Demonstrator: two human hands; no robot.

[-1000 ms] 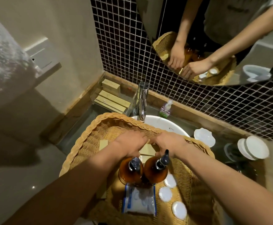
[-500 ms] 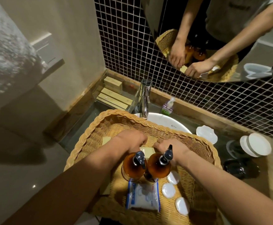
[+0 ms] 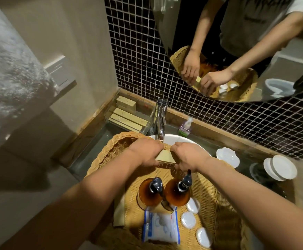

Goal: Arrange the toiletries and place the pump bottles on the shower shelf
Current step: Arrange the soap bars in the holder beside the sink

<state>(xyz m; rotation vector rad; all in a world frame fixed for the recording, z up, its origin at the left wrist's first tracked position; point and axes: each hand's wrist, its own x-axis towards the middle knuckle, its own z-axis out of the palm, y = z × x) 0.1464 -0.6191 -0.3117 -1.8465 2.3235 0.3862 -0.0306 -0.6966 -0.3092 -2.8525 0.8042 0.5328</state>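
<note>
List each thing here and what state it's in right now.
left hand: gripping the box
right hand: gripping the box
small tan box: held over the basket
pump bottles: upright in basket
wicker basket: resting over sink
faucet: no water visible

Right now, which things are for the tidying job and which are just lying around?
For the job: pump bottles, the small box gripped by left hand and right hand, basket, boxes in the tray.

Just lying around: tap, white dishes, mirror.
</note>
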